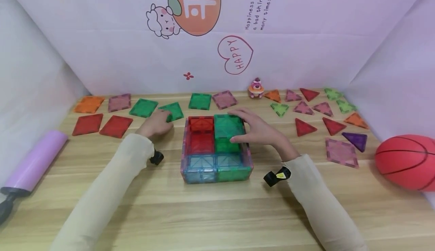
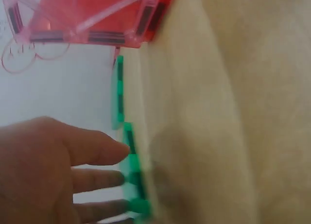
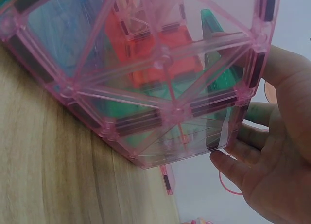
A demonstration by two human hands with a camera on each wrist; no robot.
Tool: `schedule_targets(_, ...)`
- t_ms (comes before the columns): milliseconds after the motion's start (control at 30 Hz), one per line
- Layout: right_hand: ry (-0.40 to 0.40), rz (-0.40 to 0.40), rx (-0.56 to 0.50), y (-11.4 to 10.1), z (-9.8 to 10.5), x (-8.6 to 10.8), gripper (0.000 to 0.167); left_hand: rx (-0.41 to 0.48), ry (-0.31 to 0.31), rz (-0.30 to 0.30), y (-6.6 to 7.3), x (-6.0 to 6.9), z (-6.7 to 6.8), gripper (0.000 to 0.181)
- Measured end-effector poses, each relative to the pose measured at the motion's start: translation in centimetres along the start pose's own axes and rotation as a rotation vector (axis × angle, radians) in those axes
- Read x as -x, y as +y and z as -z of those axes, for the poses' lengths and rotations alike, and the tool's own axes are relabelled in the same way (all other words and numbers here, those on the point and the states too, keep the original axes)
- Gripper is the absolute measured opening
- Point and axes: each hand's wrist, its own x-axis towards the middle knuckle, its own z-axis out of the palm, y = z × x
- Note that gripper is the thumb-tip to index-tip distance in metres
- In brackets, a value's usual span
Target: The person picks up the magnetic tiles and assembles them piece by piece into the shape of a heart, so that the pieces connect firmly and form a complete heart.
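Note:
In the head view, a low box of clear magnetic tiles has a pink side wall (image 3: 165, 59), pale blue front squares (image 1: 200, 163) and a red floor square (image 1: 201, 143). My right hand (image 1: 256, 128) holds a green square (image 1: 228, 125) at the box's back right, thumb at its near side and fingers at its far side. To the left of the box, my left hand (image 1: 157, 123) touches a flat green square (image 1: 174, 111). The left wrist view shows the left hand's (image 2: 43, 170) fingers extended, tips at the edge of the green square (image 2: 133, 170).
Red squares (image 1: 87, 124), an orange square (image 1: 89, 104) and other tiles lie at the back left. Several triangles (image 1: 304, 127) and a pink square (image 1: 341, 152) lie right. A red ball (image 1: 408, 162), a purple pump (image 1: 37, 160) and a small figurine (image 1: 256, 88) stand around the edges.

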Motion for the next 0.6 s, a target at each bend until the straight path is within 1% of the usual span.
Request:
schedule_targets(33,-0.004,-0.003,-0.006,-0.1,-0.1,-0.1,0.079,-0.012,0.006,0.021,0.1,0.2,0.2,0.055)
schedule_targets(100,-0.007,-0.008,-0.020,-0.2,-0.3,-0.3,0.078,-0.011,0.020,0.064,0.3,0.3,0.5,0.057)
schedule_targets(167,-0.006,-0.012,-0.022,-0.3,-0.2,-0.1,0.078,0.013,0.030,0.084,0.5,-0.3,0.5,0.066)
schedule_targets(233,-0.010,-0.007,-0.025,-0.4,-0.2,-0.1,0.078,0.045,0.020,0.092,0.0,-1.0,0.4,0.077)
schedule_targets(333,-0.013,0.010,-0.020,-0.4,-0.6,-0.2,0.078,0.051,-0.016,0.078,-1.1,-1.5,0.2,0.083)
schedule_targets(400,-0.013,0.012,-0.018,-0.4,-0.7,-0.3,0.078,0.041,-0.032,0.065,-1.6,-1.5,0.0,0.083)
schedule_targets(500,-0.008,0.001,-0.026,-0.5,-0.6,-0.2,0.078,-0.011,-0.012,0.026,-1.6,-1.3,-0.1,0.081)
schedule_targets(600,0.001,-0.013,-0.030,-0.4,-0.3,0.0,0.078,-0.063,0.012,-0.013,-1.1,-0.8,0.0,0.081)
